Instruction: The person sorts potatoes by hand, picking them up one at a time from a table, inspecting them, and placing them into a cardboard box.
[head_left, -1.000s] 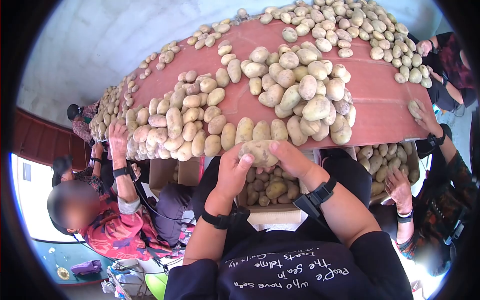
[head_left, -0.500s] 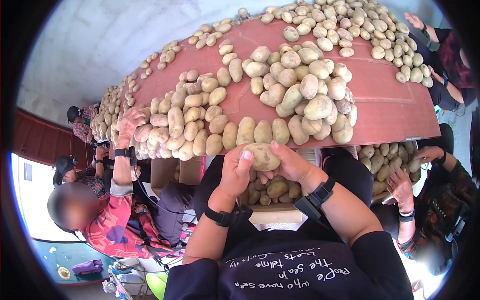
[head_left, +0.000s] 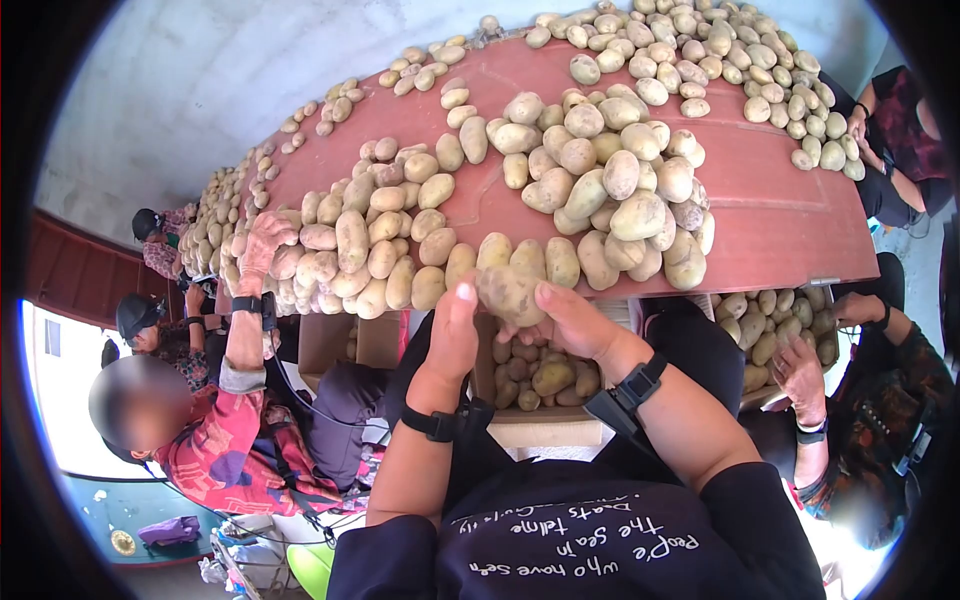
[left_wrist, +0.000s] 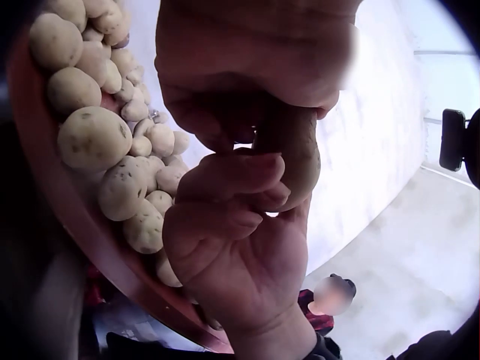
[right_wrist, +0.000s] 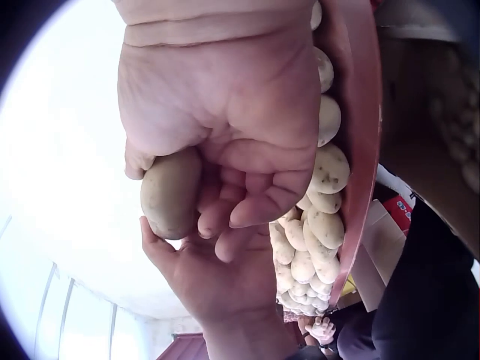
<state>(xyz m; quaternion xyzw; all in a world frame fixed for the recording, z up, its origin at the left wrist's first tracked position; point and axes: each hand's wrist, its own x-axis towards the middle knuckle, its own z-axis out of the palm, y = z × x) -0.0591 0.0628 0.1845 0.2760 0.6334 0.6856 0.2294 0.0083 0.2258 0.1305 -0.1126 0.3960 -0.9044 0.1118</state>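
In the head view one large potato (head_left: 510, 295), slightly blurred, is held between both hands in front of the table's near edge. My left hand (head_left: 453, 338) holds its left end, with the thumb up along the side. On the other end my right hand (head_left: 582, 325) has its thumb against the skin and its fingers curled underneath. The left wrist view shows the potato (left_wrist: 301, 161) partly hidden by the fingers. In the right wrist view, the left thumb touches the lower end of the potato (right_wrist: 171, 196). Below the hands stands a cardboard box (head_left: 550, 433) of potatoes.
Potatoes lie heaped on the red table (head_left: 780, 215), with a row along its near edge (head_left: 495, 252). Another potato box (head_left: 790, 300) stands at the right. Close on the left, a neighbour's hand (head_left: 268, 240) rests on the pile; other people sit around the table.
The potato has been turned in my hands and now shows a broader side. My left hand has shifted slightly left and down. A neighbour at right has moved a potato from the table to the box.
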